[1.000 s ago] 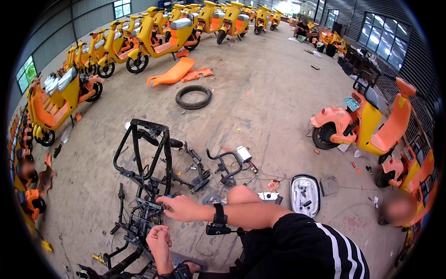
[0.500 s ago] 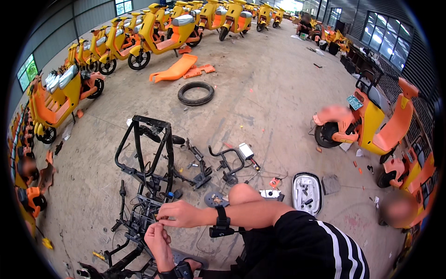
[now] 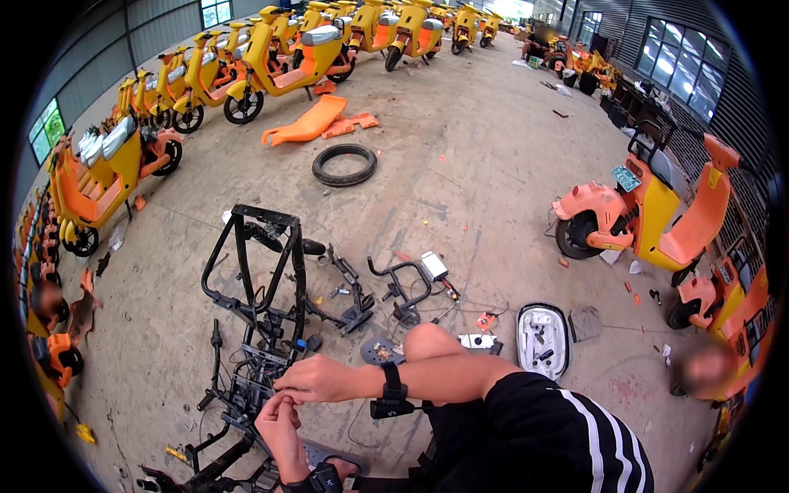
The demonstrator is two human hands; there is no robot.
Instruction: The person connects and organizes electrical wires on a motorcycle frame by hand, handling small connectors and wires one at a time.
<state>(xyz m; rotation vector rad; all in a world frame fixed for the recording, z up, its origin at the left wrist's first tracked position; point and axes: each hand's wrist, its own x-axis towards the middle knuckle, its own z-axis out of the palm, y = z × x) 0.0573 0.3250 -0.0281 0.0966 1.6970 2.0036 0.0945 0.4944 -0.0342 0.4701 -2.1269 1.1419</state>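
Note:
My right hand [image 3: 316, 379] reaches in from the right, its fingers bent and pinched together. Just below it is my left hand [image 3: 280, 429], with thumb and fingertips closed up against the right fingertips. Whatever sits between the fingers is too small or hidden to name. Both hands are over the bare black scooter frame [image 3: 297, 263], which lies on the floor with its bars, brackets and cables. A black band with a small device [image 3: 393, 394] circles my right wrist, and a similar one [image 3: 325, 478] is on the left.
Beyond the frame lie a bent black rack [image 3: 411, 287], a white box with wires [image 3: 434, 266], a white-lined tray of small parts [image 3: 543, 342], a tyre [image 3: 344, 165] and an orange panel [image 3: 306, 123]. Yellow scooters [image 3: 288, 66] stand behind; another scooter [image 3: 657, 209] is at right.
The right hand's fingers have drawn in and dipped a little toward the left fingertips. The left hand stays nearly in place.

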